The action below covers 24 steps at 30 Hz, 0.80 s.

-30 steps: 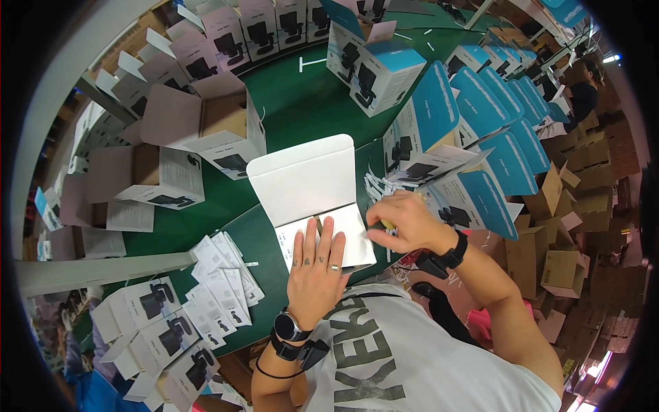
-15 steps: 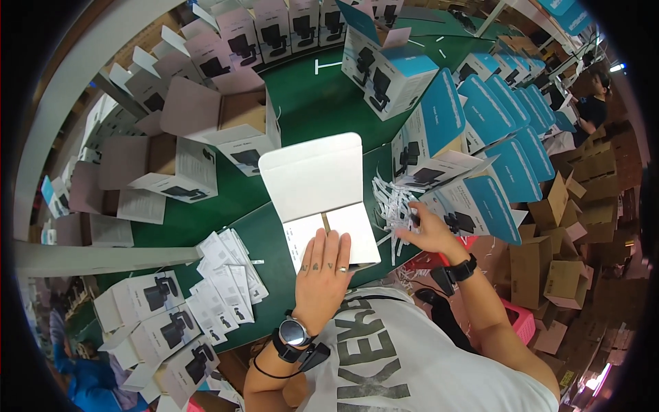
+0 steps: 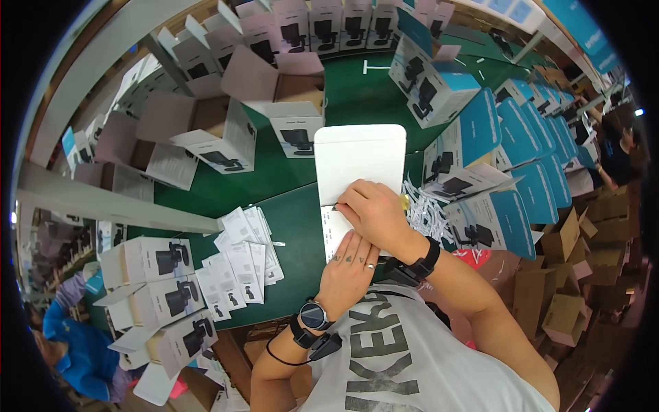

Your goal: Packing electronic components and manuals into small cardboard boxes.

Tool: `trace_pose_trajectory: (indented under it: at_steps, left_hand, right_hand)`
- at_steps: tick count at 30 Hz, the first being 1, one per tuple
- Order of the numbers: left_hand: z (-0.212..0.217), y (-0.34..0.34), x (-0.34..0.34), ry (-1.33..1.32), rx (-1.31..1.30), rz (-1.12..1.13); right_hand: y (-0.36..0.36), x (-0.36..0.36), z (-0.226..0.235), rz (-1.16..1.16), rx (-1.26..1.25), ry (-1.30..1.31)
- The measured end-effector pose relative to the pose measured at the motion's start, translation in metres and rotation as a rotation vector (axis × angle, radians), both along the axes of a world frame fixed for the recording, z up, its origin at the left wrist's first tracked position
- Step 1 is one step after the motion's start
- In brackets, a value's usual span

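Note:
A white carton (image 3: 360, 154) stands in front of me on the green table, its tall lid flap raised at the far side. My left hand (image 3: 348, 271) lies with fingers stretched flat on the carton's near top panels. Just beyond it, my right hand (image 3: 374, 214) is closed, its fingertips pressed together at the panels near the lid's fold. Whatever it pinches is hidden by the fingers. A small yellow piece (image 3: 404, 201) shows beside that hand. To its right lies a heap of thin white strips (image 3: 427, 214).
Printed leaflets (image 3: 240, 257) are spread left of the carton. Open cartons (image 3: 295, 113) stand at the far left, others (image 3: 158, 302) at the near left. Blue-lidded cartons (image 3: 518, 130) crowd the right. Brown cardboard boxes (image 3: 570, 288) pile beyond. A person in blue (image 3: 82, 353) is at lower left.
My right hand has moved left from the strip heap onto the carton's top, its fingers now closed. The left hand stays flat on the carton. The whole view has shifted.

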<state>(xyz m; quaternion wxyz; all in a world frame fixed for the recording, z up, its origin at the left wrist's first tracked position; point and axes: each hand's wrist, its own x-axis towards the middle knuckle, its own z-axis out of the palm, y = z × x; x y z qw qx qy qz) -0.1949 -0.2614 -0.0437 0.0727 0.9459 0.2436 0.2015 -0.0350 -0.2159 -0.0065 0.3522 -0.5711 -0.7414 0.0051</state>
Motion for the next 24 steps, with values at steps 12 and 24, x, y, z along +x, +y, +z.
trace_pose_trajectory:
  at_steps: [12,24]
  left_hand:
    - [-0.007,-0.008,-0.005,0.157,-0.222,-0.033]
    - [0.032,0.003,0.001,0.182,0.111,-0.031]
  right_hand:
    - [0.002,-0.006,0.011,0.21,-0.207,0.105]
    - [-0.059,0.143,0.014,-0.336,-0.478,0.556]
